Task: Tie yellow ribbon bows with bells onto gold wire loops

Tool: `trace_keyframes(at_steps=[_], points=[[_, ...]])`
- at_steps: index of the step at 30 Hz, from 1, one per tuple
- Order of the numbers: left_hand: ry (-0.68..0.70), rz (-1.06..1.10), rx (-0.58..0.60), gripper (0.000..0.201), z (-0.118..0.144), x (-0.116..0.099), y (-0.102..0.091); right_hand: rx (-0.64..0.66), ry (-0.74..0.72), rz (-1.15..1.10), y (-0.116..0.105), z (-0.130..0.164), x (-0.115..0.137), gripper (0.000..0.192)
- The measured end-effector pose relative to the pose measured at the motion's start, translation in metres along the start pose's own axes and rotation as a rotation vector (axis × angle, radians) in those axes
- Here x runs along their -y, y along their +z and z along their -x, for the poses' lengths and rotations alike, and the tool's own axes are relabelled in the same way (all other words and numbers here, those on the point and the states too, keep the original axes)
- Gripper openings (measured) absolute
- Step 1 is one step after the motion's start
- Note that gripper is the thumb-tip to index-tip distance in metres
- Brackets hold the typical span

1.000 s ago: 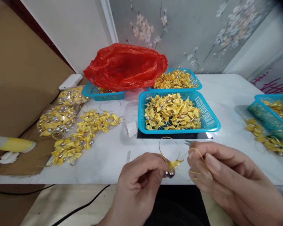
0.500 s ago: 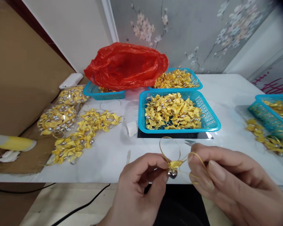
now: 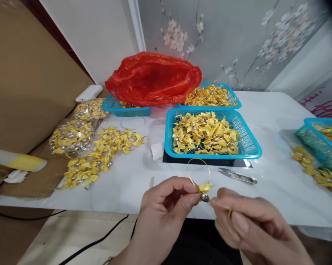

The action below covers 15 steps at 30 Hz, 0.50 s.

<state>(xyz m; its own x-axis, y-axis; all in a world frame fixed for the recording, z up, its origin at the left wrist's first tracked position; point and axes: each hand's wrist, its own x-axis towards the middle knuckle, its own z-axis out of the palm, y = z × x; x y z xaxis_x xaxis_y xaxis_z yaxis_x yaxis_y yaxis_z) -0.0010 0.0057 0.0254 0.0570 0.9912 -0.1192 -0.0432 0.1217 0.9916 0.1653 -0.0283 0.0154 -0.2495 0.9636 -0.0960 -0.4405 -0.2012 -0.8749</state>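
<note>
Between the thumb and fingers of my left hand (image 3: 164, 217) is a small yellow ribbon bow (image 3: 206, 188). A shiny silver bell (image 3: 205, 198) hangs beneath it, and a thin gold loop (image 3: 209, 172) stands up above. Just to the right, my right hand (image 3: 254, 224) is closed in a pinch on a thin yellow cord (image 3: 230, 213), most of it hidden by the fingers. Its fingertips are close beside the bell. Behind that hand, thread snips (image 3: 241, 177) lie on the white table (image 3: 268, 147).
A blue basket (image 3: 212, 156) full of similar yellow bows stands ahead, with more blue baskets behind it and at far right. A red plastic bag (image 3: 154, 79) covers one. Loose bows (image 3: 110, 141) and bagged bows (image 3: 72, 136) lie left, near a cardboard box (image 3: 30, 92).
My right hand has moved down and left, towards the bell, uncovering the snips. The cord that arched above its fingers is now mostly hidden. My left hand keeps its hold on the bow.
</note>
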Motion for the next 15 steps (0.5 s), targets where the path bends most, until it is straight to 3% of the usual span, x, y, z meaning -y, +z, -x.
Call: trace_keyframes(at_steps=[4, 7, 10, 15], points=[[0.222, -0.202, -0.021, 0.014, 0.003, 0.004, 0.002, 0.161, -0.088, 0.065, 0.010, 0.000, -0.015, 0.025], [0.411, -0.343, -0.009, 0.019, 0.005, 0.008, 0.000, 0.220, -0.137, 0.196, 0.015, -0.003, -0.013, 0.028], [0.521, -0.474, 0.032, 0.024, 0.008, 0.010, -0.003, 0.086, -0.114, 0.179, 0.014, -0.004, -0.001, 0.028], [0.458, -0.507, 0.094, 0.020, 0.012, 0.008, -0.008, -0.134, 0.100, 0.120, 0.002, -0.002, 0.020, 0.026]])
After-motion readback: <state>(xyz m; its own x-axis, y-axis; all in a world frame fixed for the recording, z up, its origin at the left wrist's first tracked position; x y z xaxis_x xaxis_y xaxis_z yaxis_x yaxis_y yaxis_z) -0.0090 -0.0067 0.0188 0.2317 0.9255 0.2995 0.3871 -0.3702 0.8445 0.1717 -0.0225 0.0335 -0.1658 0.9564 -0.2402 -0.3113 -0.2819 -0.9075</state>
